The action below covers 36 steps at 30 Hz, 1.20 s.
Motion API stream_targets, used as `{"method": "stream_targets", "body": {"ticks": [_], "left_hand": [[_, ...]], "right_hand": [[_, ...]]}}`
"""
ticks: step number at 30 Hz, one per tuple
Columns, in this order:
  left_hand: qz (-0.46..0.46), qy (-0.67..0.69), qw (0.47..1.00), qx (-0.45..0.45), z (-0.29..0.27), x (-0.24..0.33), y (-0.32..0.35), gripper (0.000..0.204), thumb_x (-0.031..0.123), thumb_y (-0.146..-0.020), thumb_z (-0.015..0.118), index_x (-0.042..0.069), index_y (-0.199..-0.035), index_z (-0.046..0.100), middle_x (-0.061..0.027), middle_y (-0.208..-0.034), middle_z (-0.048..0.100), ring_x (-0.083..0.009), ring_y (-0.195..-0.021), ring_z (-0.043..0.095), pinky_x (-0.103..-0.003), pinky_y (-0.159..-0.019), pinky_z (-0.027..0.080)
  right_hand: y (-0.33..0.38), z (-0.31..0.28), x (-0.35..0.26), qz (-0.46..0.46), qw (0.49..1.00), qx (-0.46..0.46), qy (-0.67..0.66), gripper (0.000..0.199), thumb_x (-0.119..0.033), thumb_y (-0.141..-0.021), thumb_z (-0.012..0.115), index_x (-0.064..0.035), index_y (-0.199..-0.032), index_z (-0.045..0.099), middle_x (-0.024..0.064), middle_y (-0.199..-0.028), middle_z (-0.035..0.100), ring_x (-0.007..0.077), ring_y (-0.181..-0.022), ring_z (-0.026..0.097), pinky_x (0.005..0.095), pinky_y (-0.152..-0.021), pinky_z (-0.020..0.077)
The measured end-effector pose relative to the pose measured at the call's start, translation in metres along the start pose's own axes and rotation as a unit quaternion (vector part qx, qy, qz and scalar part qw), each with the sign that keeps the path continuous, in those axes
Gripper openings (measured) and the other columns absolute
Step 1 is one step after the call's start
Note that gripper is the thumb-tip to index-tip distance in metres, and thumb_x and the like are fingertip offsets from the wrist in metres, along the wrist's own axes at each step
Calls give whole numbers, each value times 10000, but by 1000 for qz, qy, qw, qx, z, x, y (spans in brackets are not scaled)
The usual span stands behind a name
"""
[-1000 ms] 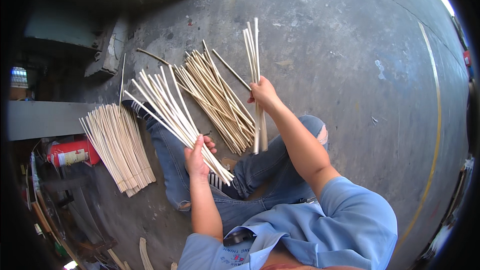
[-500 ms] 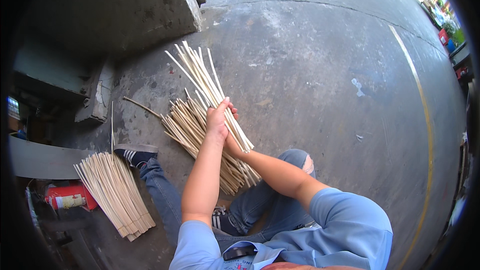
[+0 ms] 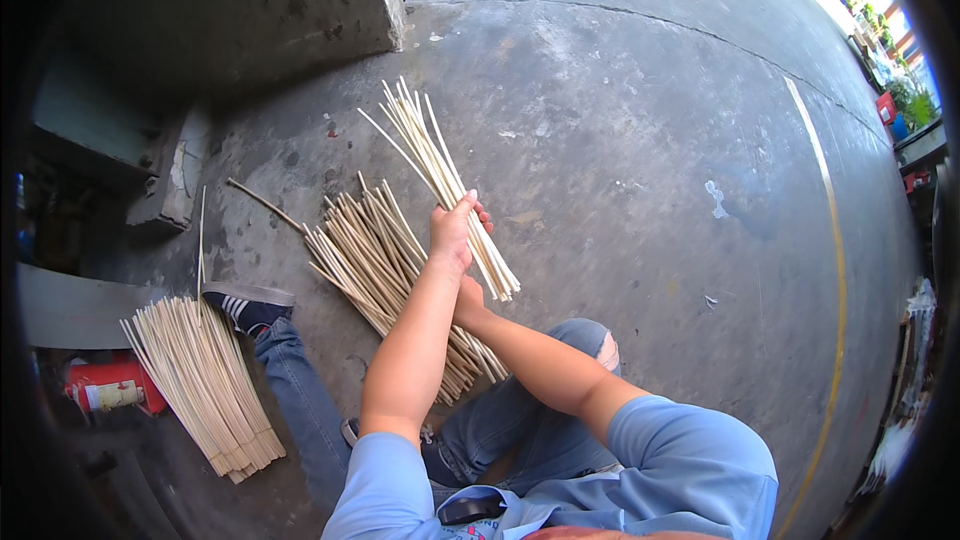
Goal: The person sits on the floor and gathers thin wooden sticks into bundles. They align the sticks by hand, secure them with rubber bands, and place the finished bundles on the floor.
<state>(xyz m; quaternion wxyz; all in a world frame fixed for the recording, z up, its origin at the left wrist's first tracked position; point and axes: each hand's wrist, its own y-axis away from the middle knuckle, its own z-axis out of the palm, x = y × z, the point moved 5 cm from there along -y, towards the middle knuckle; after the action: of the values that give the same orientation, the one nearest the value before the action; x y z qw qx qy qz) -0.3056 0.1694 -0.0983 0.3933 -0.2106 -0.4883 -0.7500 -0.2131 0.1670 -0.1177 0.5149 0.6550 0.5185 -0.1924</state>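
Observation:
My left hand (image 3: 452, 232) is wrapped round a bundle of thin pale sticks (image 3: 428, 148), its thumb on top and fingertips showing at the far side. The bundle slants over the floor, its upper ends fanned apart and its lower ends close together. My right hand (image 3: 469, 298) is below the left wrist, beside the loose pile of tan sticks (image 3: 372, 260); its fingers are hidden, so I cannot tell whether it grips any. That pile lies on the floor under my forearms.
At the left, another stack of pale sticks (image 3: 208, 390) lies near my shoe (image 3: 248, 308). A red cylinder (image 3: 115, 387) is beyond it. A concrete block (image 3: 330, 10) rises at the upper left. A yellow line (image 3: 840, 290) runs along the grey floor at the right.
The held bundle and my left hand have shifted slightly right relative to the pile. My right hand sits lower, apart from the bundle's bottom ends. The whole view has also shifted a little.

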Motion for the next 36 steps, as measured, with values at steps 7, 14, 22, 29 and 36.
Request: {"method": "stream_targets", "body": {"ticks": [7, 14, 22, 29, 36], "left_hand": [[72, 44, 995, -48, 6, 45, 70, 140, 166, -1000, 654, 91, -1075, 562, -17, -816, 566, -131, -685, 566, -293, -585, 511], [104, 37, 994, 18, -78, 31, 149, 124, 143, -1020, 612, 66, -1094, 550, -31, -812, 558, -136, -659, 561, -314, -572, 516], [107, 39, 989, 91, -123, -6, 218, 142, 126, -1005, 628, 62, -1109, 555, -35, -819, 563, -140, -658, 562, -323, -569, 518], [90, 68, 986, 119, -142, -31, 247, 160, 143, -999, 650, 63, -1111, 568, -43, -823, 577, -152, -656, 579, -329, -561, 518], [83, 73, 985, 130, -156, -38, 260, 156, 166, -1002, 661, 89, -1108, 575, -38, -826, 570, -147, -675, 571, -323, -576, 499]], "right_hand": [[-17, -15, 31, -30, 992, 120, 22, 279, -289, -932, 588, -75, -1110, 608, 216, -1010, 724, 433, -983, 691, 507, -845, 544], [-4, -23, 9, 21, 988, 137, 72, 262, -243, -879, 593, -36, -1039, 602, 247, -993, 711, 437, -961, 688, 547, -844, 535], [-5, -32, 15, 51, 990, 117, 68, 305, -238, -899, 602, -52, -1139, 635, 208, -1096, 717, 394, -1061, 676, 508, -911, 530], [-2, -31, 13, 54, 991, 106, 67, 286, -251, -915, 597, -54, -1120, 623, 193, -1089, 709, 388, -1070, 662, 511, -908, 524], [0, -24, 9, 47, 991, 101, 74, 294, -260, -921, 594, -42, -1119, 604, 214, -1088, 697, 408, -1074, 650, 520, -907, 519]]}}
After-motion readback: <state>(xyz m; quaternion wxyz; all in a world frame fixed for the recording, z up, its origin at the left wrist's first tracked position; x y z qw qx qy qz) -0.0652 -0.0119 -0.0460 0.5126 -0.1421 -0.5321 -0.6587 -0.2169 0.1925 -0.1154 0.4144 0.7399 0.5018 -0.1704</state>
